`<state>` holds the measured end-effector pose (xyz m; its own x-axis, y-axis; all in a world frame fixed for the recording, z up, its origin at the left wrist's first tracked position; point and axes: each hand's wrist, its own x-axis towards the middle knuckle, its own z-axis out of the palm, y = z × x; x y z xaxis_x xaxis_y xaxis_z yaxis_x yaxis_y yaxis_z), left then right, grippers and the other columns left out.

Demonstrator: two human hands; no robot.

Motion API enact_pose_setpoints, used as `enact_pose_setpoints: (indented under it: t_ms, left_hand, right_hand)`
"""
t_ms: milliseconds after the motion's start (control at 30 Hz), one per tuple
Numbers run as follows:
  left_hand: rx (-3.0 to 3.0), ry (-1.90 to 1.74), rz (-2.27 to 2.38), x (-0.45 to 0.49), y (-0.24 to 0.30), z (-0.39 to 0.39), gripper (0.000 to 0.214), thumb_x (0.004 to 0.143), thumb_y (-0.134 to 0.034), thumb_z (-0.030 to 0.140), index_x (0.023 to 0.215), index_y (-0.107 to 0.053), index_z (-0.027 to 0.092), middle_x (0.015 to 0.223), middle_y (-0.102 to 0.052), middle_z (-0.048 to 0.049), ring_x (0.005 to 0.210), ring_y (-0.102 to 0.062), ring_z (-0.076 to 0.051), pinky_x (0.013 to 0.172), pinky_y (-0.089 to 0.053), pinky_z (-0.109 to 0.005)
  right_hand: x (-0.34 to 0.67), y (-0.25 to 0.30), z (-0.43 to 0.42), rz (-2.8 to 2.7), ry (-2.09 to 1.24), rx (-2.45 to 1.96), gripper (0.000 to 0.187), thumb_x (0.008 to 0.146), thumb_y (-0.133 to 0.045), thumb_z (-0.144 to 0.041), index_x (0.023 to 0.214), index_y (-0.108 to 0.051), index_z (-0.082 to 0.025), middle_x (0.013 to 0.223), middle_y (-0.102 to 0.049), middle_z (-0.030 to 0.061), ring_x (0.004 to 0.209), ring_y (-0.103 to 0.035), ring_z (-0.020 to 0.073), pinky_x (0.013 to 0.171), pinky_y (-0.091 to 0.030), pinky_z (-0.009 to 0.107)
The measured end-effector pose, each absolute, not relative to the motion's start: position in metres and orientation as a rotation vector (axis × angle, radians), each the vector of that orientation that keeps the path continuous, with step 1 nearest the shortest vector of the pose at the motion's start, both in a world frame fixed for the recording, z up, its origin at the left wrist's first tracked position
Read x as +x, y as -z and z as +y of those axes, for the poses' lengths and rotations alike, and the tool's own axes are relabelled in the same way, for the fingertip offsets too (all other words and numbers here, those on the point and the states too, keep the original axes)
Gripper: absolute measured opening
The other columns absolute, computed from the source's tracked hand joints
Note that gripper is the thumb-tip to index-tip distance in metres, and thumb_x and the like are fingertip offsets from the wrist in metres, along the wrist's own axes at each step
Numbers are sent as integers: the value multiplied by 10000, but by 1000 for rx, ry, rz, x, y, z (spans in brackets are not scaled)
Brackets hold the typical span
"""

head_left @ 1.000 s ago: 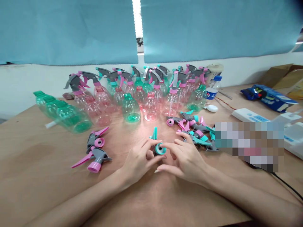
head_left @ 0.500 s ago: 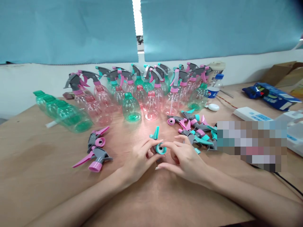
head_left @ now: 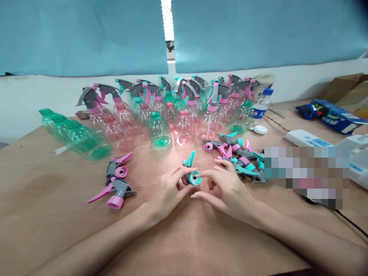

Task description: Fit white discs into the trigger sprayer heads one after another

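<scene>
My left hand [head_left: 168,193] and my right hand [head_left: 225,188] meet over the middle of the brown table [head_left: 43,199]. Together they pinch a grey spray head with a teal collar and teal trigger [head_left: 192,174], its round collar opening turned toward me and the trigger pointing up. Fingers of both hands curl round the collar. Just behind stand several clear pink and green spray bottles [head_left: 184,126], some capped with spray heads, some without.
Two grey-and-pink spray heads [head_left: 116,184] lie at my left. A heap of loose spray heads [head_left: 235,153] lies at my right. Green bottles [head_left: 74,134] lie on their sides at the far left. A white power strip [head_left: 307,138], blue packet [head_left: 330,113] and cardboard box sit at the right.
The hands and the teal spray head have stayed together and shifted slightly away from me; the fingers turn the collar a little. Nothing else on the table moved.
</scene>
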<state>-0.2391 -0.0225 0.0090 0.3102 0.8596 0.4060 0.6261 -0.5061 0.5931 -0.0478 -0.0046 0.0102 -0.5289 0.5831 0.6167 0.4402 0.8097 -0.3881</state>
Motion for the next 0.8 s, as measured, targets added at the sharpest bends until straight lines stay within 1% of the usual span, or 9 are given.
enact_pose_setpoints:
  t_ms: [167, 267, 367, 467, 600, 733, 800]
  left_hand:
    - [2272, -1036, 1321, -238, -9, -24, 284, 821, -649, 197, 1097, -582, 184, 765, -579, 26, 551, -515, -76, 482, -447, -172]
    - [2293, -1051, 1313, -239, -7, -24, 294, 818, -655, 203, 1100, -580, 171, 739, -573, 30, 544, -510, -78, 484, -450, -174]
    - [2348, -1049, 1226, -241, -4, -23, 303, 843, -623, 192, 1138, -560, 174, 841, -609, 0, 548, -513, -69, 503, -462, -176]
    - [2375, -1039, 1166, -242, -1, -23, 303, 852, -607, 179, 1151, -554, 177, 931, -626, -26, 560, -520, -67, 526, -474, -183]
    - [2329, -995, 1202, -241, -4, -22, 258, 851, -604, 182, 1107, -573, 178, 852, -621, -10, 566, -528, -81, 499, -464, -185]
    - [2298, -1002, 1241, -241, -6, -21, 224, 845, -610, 182, 1068, -590, 180, 736, -574, 23, 570, -526, -89, 496, -454, -183]
    - [2294, -996, 1264, -241, -6, -21, 226, 845, -614, 196, 1069, -594, 185, 747, -583, 21, 568, -524, -90, 501, -454, -190]
  right_hand:
    - [-48, -7, -3, -2237, -190, -734, 324, 832, -623, -413, 1030, -597, -159, 682, -631, -11, 669, -551, 152, 925, -334, 414]
    - [-50, -5, -5, -2213, -123, -713, 344, 822, -632, -413, 1033, -612, -142, 631, -603, -15, 666, -547, 162, 937, -329, 435]
    - [-50, -5, -6, -2205, -136, -710, 308, 831, -624, -405, 1010, -623, -154, 580, -574, -37, 613, -526, 145, 936, -342, 431]
    - [-49, -7, -7, -2205, -192, -714, 265, 832, -627, -390, 977, -618, -168, 569, -573, -47, 611, -525, 137, 947, -341, 433]
    - [-50, -8, -6, -2202, -255, -740, 211, 846, -615, -362, 940, -598, -173, 566, -560, -53, 616, -538, 138, 964, -338, 445]
    - [-52, -5, -6, -2165, -437, -702, 241, 867, -590, -349, 1019, -534, -171, 573, -540, -81, 562, -552, 112, 974, -361, 423]
    - [-52, -3, -6, -2164, -466, -691, 225, 871, -582, -356, 1000, -528, -180, 569, -541, -86, 549, -555, 107, 978, -363, 426]
